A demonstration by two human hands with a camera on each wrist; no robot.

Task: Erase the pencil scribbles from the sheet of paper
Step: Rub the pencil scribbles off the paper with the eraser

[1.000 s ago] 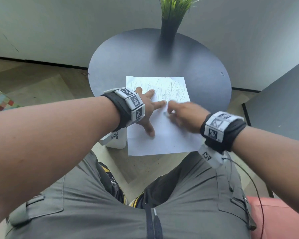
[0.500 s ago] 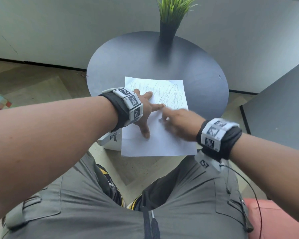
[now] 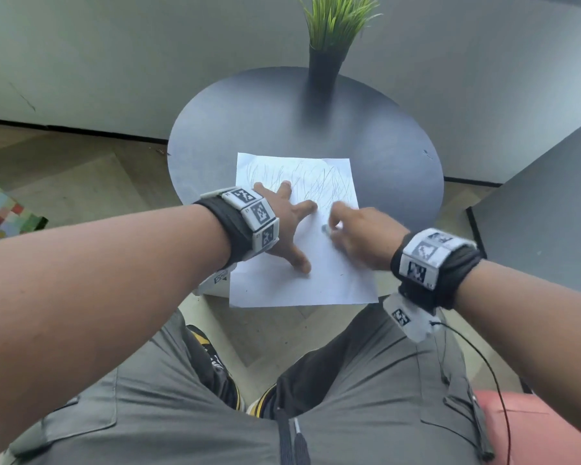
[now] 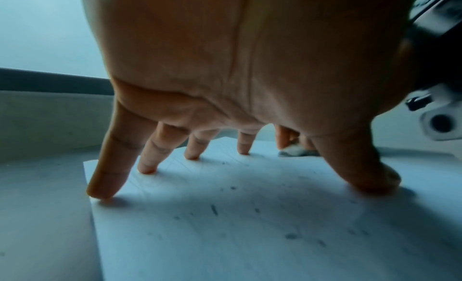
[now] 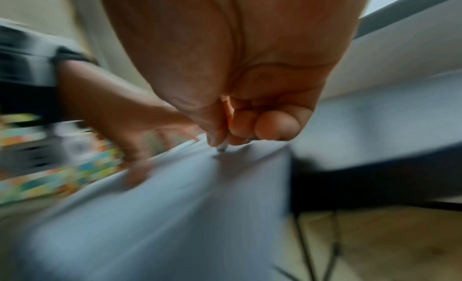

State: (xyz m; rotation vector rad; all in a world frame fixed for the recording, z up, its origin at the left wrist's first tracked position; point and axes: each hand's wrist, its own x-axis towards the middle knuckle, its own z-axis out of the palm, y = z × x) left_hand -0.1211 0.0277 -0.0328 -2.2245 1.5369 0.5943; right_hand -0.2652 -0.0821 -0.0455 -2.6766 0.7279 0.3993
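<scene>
The sheet of paper (image 3: pixel 316 280) lay on the near part of a round dark table (image 3: pixel 249 129), its near edge overhanging the table's rim toward the person's lap. Pencil scribbles (image 3: pixel 319 182) covered the far half of the sheet; the near half appeared largely blank, apart from scattered dark specks (image 4: pixel 214 209), probably eraser debris. By this evidence the erasing was perhaps half complete, progressing from the near edge outward.

The eraser (image 3: pixel 326 228), a small greyish piece, was pinched between the thumb and curled fingers of the right hand (image 3: pixel 359 236) and pressed tip-down onto the paper at the lower border of the scribbled area. The right wrist view was smeared by motion, consistent with rapid rubbing strokes.

The left hand (image 3: pixel 289 226) was spread, its straight fingers (image 4: pixel 147 166) and thumb planted on the sheet just beside the eraser, palm raised clear of the paper. This bracing presumably kept the thin sheet from sliding or wrinkling under the eraser, particularly since part of it was unsupported.

Both forearms reached forward and converged over the sheet, each wrist carrying a marker band. A potted grass plant (image 3: pixel 332 35) stood at the table's far edge, well apart from the work.
</scene>
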